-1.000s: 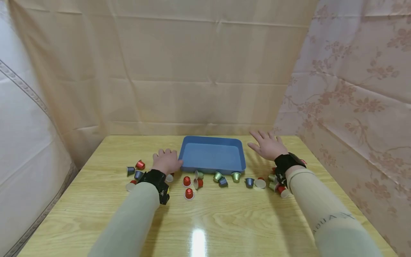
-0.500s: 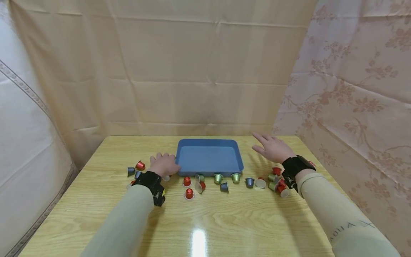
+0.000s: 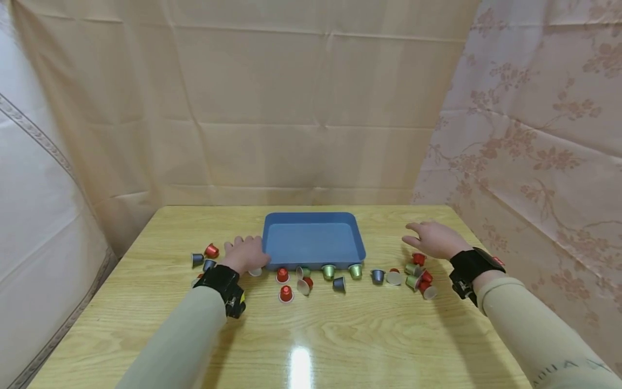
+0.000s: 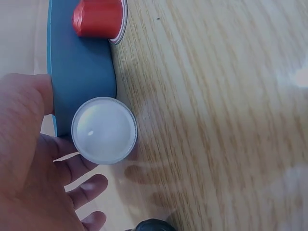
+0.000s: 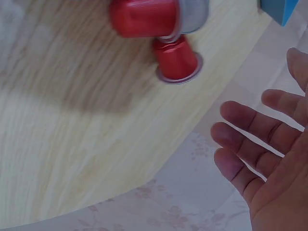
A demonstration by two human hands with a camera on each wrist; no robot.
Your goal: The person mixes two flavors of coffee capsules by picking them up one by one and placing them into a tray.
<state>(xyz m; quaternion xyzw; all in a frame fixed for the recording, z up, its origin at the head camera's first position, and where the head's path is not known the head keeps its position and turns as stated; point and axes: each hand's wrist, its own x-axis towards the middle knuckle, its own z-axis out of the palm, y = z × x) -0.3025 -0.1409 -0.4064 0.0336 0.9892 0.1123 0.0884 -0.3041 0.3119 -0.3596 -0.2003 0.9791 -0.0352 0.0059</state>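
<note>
My left hand (image 3: 245, 255) pinches the near left corner of a shallow blue tray (image 3: 311, 266), thumb at the rim and fingers outside the wall, as the left wrist view shows. Just by those fingers a coffee capsule (image 4: 104, 131) shows its pale round lid; a red capsule (image 4: 100, 18) lies along the tray's near wall. On the right, my right hand (image 3: 434, 239) hovers over the table with fingers loosely extended and nothing in it. Beneath it is a cluster of red and green capsules, including a red capsule (image 5: 177, 60) standing on its lid.
Green capsules (image 3: 328, 272), a dark blue capsule (image 3: 339, 284) and red capsules (image 3: 286, 294) lie in front of the tray. More capsules (image 3: 211, 250) sit left of my left hand. The wooden table (image 3: 350, 335) ends at a beige curtain (image 3: 291, 108).
The tray has slid left and towards me with my left hand, nudging some capsules in front of it. My right hand has moved away from the tray, right and nearer to me.
</note>
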